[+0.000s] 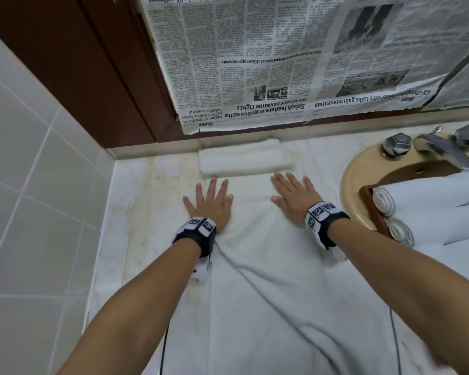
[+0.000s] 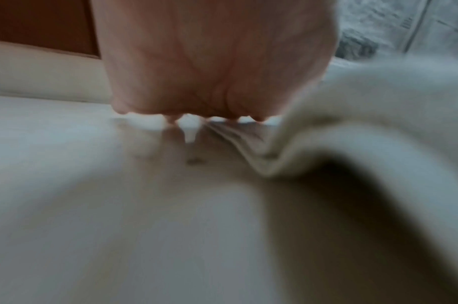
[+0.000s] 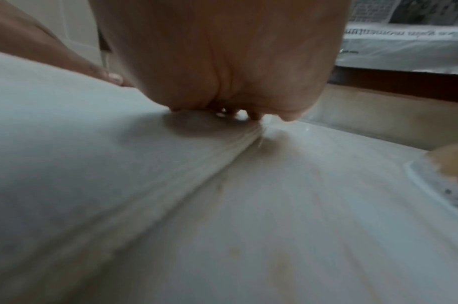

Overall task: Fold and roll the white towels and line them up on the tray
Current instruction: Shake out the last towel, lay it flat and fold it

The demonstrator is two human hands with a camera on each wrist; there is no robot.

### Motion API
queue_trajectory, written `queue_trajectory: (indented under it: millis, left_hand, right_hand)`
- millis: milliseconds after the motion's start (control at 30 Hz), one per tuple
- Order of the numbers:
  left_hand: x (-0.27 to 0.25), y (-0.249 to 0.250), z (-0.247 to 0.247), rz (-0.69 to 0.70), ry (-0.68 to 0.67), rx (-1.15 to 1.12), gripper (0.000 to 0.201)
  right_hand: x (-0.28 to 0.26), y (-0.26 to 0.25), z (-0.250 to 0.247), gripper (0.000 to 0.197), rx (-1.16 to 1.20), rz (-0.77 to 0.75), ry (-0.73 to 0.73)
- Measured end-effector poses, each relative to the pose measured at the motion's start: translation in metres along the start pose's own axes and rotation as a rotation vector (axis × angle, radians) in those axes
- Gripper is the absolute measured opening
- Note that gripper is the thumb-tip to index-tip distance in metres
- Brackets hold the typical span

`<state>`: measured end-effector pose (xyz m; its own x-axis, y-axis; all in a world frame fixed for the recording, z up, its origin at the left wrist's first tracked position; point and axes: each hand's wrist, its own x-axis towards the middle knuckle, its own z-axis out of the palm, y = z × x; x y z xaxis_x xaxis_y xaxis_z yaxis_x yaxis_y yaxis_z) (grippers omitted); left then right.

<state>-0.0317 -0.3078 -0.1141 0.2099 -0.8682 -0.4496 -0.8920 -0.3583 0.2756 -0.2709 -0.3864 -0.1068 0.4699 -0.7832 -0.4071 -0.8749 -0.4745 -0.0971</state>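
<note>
White marble desk runs along a tiled wall, stained yellow in places. One large sheet of newspaper hangs upside down on the wall behind it. One long white towel lies spread flat down the middle of the desk, folded lengthwise, its near end reaching toward the person. One beige sink sits at the right, with one metal tap and two faceted metal knobs. One brown wooden tray rests across the sink and carries two rolled white towels, lying side by side with their spiral ends facing left. One more folded white towel lies at the back of the desk, just beyond the spread one.

Two bare hands press flat on the far part of the spread towel. Left hand lies at the towel's left edge, fingers straight and spread, gripping nothing. Right hand lies near the towel's right edge, fingers likewise straight and spread, holding nothing. Each wrist wears one black and white band. Both wrist views are blurred and show only a palm on white cloth.
</note>
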Motion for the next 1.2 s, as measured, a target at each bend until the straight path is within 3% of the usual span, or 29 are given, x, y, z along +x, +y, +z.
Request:
queue_trajectory:
  millis: [100,167,233,300,500,633,733,867,933,1000,1200]
  left_hand:
    - [-0.012,-0.002,-0.003,-0.008,0.007,-0.023,0.057]
    - [-0.033,-0.003,0.005,0.095,0.042,0.019,0.055]
    - [-0.054,-0.002,0.021,0.18,0.013,0.085,0.054]
    - [-0.064,-0.005,0.036,0.17,-0.015,0.122,0.054]
    - [-0.048,-0.016,0.032,0.032,0.007,0.108,0.056]
    - [-0.056,-0.016,0.025,-0.073,0.041,-0.005,0.058]
    - [-0.086,-0.014,0.031,-0.013,0.121,-0.043,0.057]
    - [-0.122,-0.012,0.046,0.094,0.19,-0.149,0.034]
    - [-0.128,-0.014,0.053,0.125,0.16,-0.166,0.032]
    - [-0.13,-0.016,0.054,0.149,0.128,-0.203,0.034]
    - [-0.137,-0.015,0.047,0.192,0.104,-0.173,0.041]
  right_hand:
    - [-0.03,-0.016,0.002,0.078,0.058,-0.024,0.055]
    - [-0.061,-0.038,0.016,0.085,0.069,-0.095,0.045]
    - [-0.086,-0.054,0.034,0.076,0.086,-0.156,0.004]
    - [-0.093,-0.057,0.048,0.063,0.069,-0.171,-0.012]
    - [-0.079,-0.012,0.046,0.058,0.074,-0.001,-0.034]
    - [-0.091,-0.005,0.035,0.057,0.247,0.1,0.01]
    - [-0.137,-0.008,0.042,0.036,0.373,0.055,0.08]
    - [-0.203,-0.013,0.057,0.03,0.487,0.117,-0.054]
    - [-0.222,-0.018,0.059,0.03,0.484,0.137,-0.115]
    - [-0.229,-0.024,0.06,0.015,0.439,0.158,-0.157]
    - [-0.26,-0.048,0.051,0.028,0.526,0.177,-0.081]
